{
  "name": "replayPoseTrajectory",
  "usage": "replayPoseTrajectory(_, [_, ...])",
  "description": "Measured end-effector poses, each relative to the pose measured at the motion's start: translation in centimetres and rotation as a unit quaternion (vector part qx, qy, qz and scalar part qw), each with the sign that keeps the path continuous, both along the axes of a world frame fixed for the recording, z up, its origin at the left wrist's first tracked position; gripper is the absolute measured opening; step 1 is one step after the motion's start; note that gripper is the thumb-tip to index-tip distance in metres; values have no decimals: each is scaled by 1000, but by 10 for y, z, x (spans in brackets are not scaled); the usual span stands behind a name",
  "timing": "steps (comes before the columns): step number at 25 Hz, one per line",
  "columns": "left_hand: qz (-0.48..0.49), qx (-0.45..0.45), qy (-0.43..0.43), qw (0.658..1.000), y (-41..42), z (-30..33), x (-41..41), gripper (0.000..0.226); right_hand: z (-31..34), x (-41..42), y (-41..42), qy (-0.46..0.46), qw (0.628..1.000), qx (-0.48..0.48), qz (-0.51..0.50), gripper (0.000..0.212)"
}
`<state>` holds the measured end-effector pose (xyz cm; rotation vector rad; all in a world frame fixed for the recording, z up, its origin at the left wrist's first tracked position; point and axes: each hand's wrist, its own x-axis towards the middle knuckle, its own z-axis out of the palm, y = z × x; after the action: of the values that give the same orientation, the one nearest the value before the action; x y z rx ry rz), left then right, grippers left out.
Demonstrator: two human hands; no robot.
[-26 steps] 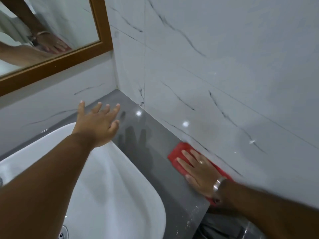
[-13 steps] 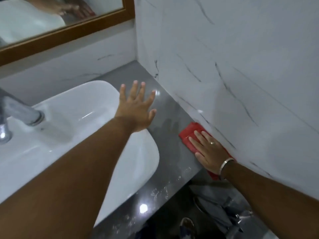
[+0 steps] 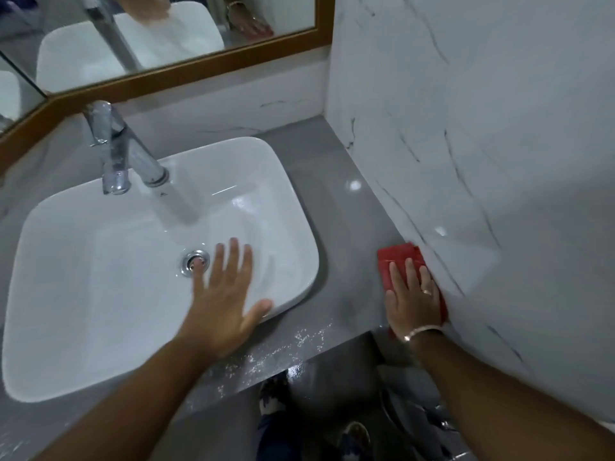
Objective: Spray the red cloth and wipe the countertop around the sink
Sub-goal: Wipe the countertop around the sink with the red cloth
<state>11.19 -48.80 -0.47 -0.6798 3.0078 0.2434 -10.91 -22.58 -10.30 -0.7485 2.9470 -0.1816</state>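
Observation:
The red cloth (image 3: 394,261) lies flat on the grey countertop (image 3: 346,234), right of the white sink (image 3: 266,168) and against the marble side wall. My right hand (image 3: 411,299) presses down on the cloth with fingers spread, covering its near half. My left hand (image 3: 224,299) hovers with fingers apart over the sink's near right rim, holding nothing. No spray bottle is in view.
A chrome tap (image 3: 116,148) stands at the sink's back left, with the drain (image 3: 194,262) in the basin. A wood-framed mirror (image 3: 199,71) hangs behind. White specks lie on the countertop's front edge (image 3: 283,347). The marble wall (image 3: 482,128) bounds the right side.
My view has swung left and down, bringing the whole sink and tap into sight. My left hand drew back from the far corner to the sink's near rim. My right hand stays on the cloth.

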Motion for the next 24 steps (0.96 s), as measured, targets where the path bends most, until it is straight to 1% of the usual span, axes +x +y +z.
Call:
replayPoseTrajectory(1, [-3, 3, -11, 1000, -17, 2, 27, 85, -3, 15, -13, -14, 1000, -1, -8, 59])
replayPoseTrajectory(2, [-6, 4, -28, 1000, -33, 4, 51, 84, -9, 39, -27, -17, 999, 1, 48, 60])
replayPoseTrajectory(3, [-7, 0, -47, 999, -46, 5, 76, 83, -18, 64, -32, -15, 987, -2, 162, 62])
replayPoseTrajectory(4, [-10, -8, -65, 998, -59, 3, 99, 83, -23, 72, -28, -9, 958, -3, 287, 62])
replayPoseTrajectory(5, [1, -16, -90, 996, -75, -3, 132, 82, -30, 63, -26, -5, 922, -7, 388, 60])
replayPoseTrajectory(6, [16, -24, -122, 992, -91, -5, 157, 83, -34, 41, -20, 23, 911, -20, 411, 58])
replayPoseTrajectory(7, [35, -26, -156, 987, -109, -5, 180, 85, -33, 20, -15, 43, 928, -18, 370, 56])
replayPoseTrajectory(8, [53, -35, -175, 982, -124, -1, 197, 87, -29, 1, -9, 48, 961, -17, 271, 56])
replayPoseTrajectory(9, [54, -39, -188, 980, -135, 3, 205, 87, -20, -11, -1, 44, 987, -13, 155, 58])
replayPoseTrajectory(10, [39, -41, -195, 979, -143, 7, 207, 83, -16, -11, 2, 46, 997, -13, 65, 61])
replayPoseTrajectory(11, [17, -42, -185, 982, -149, 7, 209, 78, -17, 3, -9, 51, 998, -21, 26, 62])
replayPoseTrajectory(12, [-5, -44, -172, 984, -152, 5, 208, 74, -20, 30, -25, 49, 997, -43, 44, 62])
replayPoseTrajectory(13, [-17, -50, -160, 986, -151, 4, 208, 72, -24, 64, -41, 34, 991, -66, 111, 62])
replayPoseTrajectory(14, [-14, -53, -150, 987, -147, 5, 208, 72, -25, 99, -54, 14, 968, -78, 236, 62])
replayPoseTrajectory(15, [-7, -50, -142, 989, -143, 7, 208, 73, -27, 129, -61, 3, 926, -68, 373, 62])
replayPoseTrajectory(16, [0, -41, -136, 990, -139, 12, 209, 76, -29, 141, -64, -1, 878, -49, 476, 61])
replayPoseTrajectory(17, [2, -29, -131, 991, -137, 16, 207, 80, -27, 132, -64, -10, 848, -42, 528, 60])
replayPoseTrajectory(18, [0, -18, -127, 992, -136, 19, 205, 83, -23, 110, -59, 2, 849, -48, 527, 59])
replayPoseTrajectory(19, [-8, -11, -121, 992, -135, 21, 204, 85, -23, 85, -50, 23, 872, -51, 487, 58])
replayPoseTrajectory(21, [-38, -4, -118, 992, -140, 22, 203, 85, -26, 26, -24, 61, 936, -46, 343, 60])
replayPoseTrajectory(22, [-51, -3, -121, 991, -143, 22, 203, 84, -23, 0, -9, 67, 962, -20, 266, 62])
replayPoseTrajectory(24, [-58, -7, -125, 990, -146, 21, 203, 78, -21, -9, 0, 79, 988, -6, 133, 66])
